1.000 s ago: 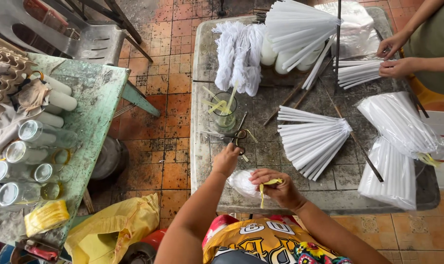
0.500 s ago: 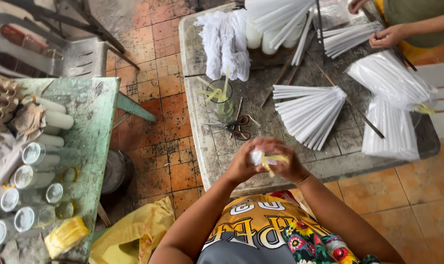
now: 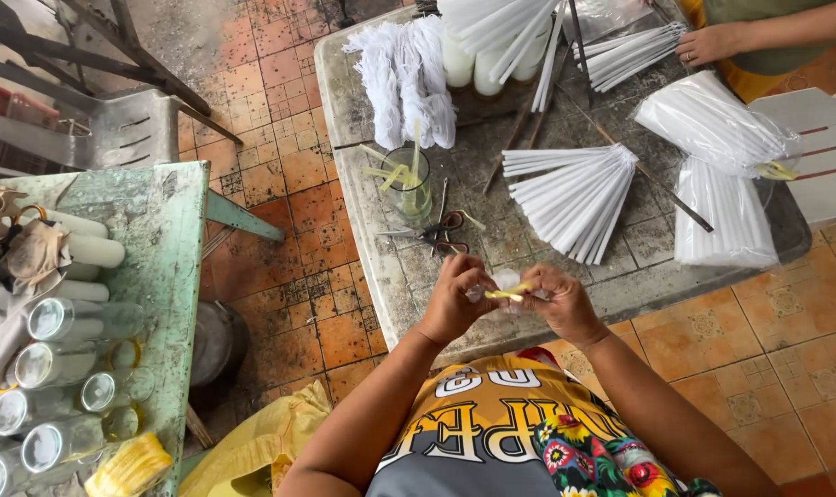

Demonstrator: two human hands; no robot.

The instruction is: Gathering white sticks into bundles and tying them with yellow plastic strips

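Both hands meet just above the near edge of the counter (image 3: 620, 294), at about 6 o'clock from the glass jar (image 3: 409, 189). The left hand (image 3: 455, 299) and the right hand (image 3: 560, 302) are each pinched together on the same small bundle: a bit of clear plastic wrap (image 3: 507, 279) with a thin yellow band (image 3: 508, 294) stretched across it from one set of fingertips to the other.

The band looks light, limp and stretchy, so by my judgement it takes its shape only from the pull of the fingers; it is best gripped at its two ends, as it is here. The clear wrap looks thin, crinkly and likely slippery, and would crush easily, so a light pinch near the gathered neck seems the safer hold.

The long axis of the band runs from about 9 o'clock to 3 o'clock, nearly level and parallel to the counter's near edge. It points at neither end in particular.

At 12 o'clock from the hands lie scissors (image 3: 441, 230), just beside the jar, which holds more yellow strips. At 1 o'clock a fan of white candles (image 3: 570, 198) spreads out, and at 2 o'clock lie bagged candles (image 3: 721, 221). Another person's hand (image 3: 708, 44) rests on more candles at the far corner.
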